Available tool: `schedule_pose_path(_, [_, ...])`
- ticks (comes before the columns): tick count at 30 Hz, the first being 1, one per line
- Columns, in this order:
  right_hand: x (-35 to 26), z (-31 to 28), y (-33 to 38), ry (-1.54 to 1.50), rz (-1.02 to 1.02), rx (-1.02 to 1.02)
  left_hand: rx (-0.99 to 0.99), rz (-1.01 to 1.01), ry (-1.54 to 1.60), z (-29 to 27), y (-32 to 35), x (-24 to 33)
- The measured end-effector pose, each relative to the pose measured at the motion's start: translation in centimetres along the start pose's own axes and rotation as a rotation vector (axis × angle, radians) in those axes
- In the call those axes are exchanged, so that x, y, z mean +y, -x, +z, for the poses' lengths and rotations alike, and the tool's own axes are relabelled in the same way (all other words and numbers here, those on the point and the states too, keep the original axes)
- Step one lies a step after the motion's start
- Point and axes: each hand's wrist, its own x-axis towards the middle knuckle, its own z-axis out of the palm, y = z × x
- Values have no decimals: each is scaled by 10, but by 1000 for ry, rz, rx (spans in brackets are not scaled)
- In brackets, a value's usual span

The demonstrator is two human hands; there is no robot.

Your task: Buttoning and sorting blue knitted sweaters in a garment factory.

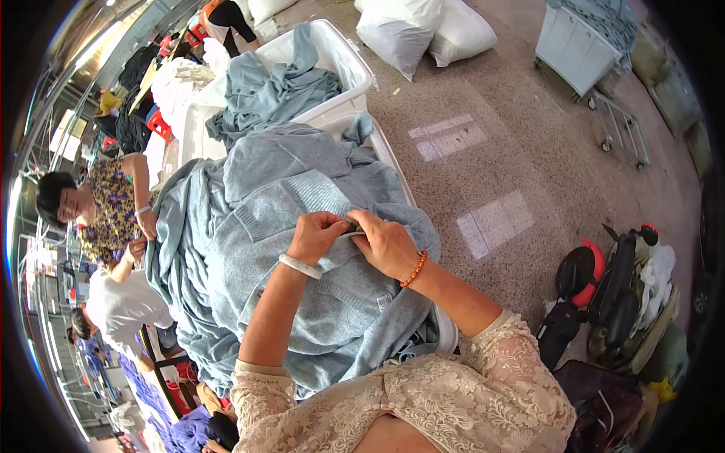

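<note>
A large heap of grey-blue knitwear fills the space in front of me, and a knitted cardigan (279,204) with a ribbed hem lies on top. My left hand (313,240), with a pale bangle at the wrist, pinches the cardigan's edge between thumb and fingers. Right beside it, my right hand (387,245), wearing an orange bead bracelet, grips the same edge. The fingertips of both hands nearly meet there. A small dark spot shows between them, too small to make out. A white label (384,302) shows on the cloth nearer to me.
Beneath the heap is a white bin (389,155); a second white bin (343,57) behind it holds more knitwear. A person in a patterned top (109,200) stands at the left, touching the heap. White sacks (400,30), a wheeled cart (574,53) and bags (615,302) stand on the floor.
</note>
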Motion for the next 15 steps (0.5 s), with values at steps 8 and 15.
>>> schedule_pose_path(8, [-2,5,5,124,-94,-83,12,9,12,7,13,-10])
schedule_pose_path(15, [-6,-16,4,69,-47,-188,-14,395,-308,8,45,4])
